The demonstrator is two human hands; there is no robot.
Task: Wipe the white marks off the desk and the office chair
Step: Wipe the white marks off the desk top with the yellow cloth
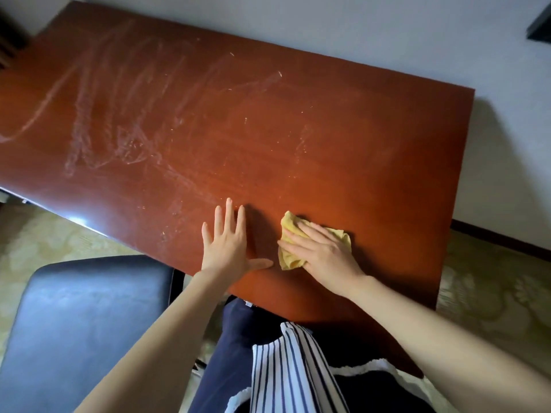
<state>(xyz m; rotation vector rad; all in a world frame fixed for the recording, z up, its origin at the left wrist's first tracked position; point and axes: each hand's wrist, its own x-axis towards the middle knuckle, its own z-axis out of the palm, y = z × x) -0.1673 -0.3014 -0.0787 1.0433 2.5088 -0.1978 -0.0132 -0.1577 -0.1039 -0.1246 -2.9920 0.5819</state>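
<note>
A reddish-brown wooden desk (372, 150) fills most of the view. White smeared marks (119, 114) streak its left and middle parts, with fainter flecks toward the right. My right hand (322, 251) presses flat on a crumpled yellow cloth (290, 256) near the desk's front edge. Just left of the cloth, my left hand (228, 242) rests flat on the bare wood with its fingers spread. The black office chair (77, 323) stands at the lower left, its seat partly under the desk edge.
A light wall (387, 31) runs behind the desk. Patterned pale flooring (492, 293) shows at right and at left under the desk. A dark object (539, 25) sits at the top right corner. My striped apron and dark clothes fill the bottom centre.
</note>
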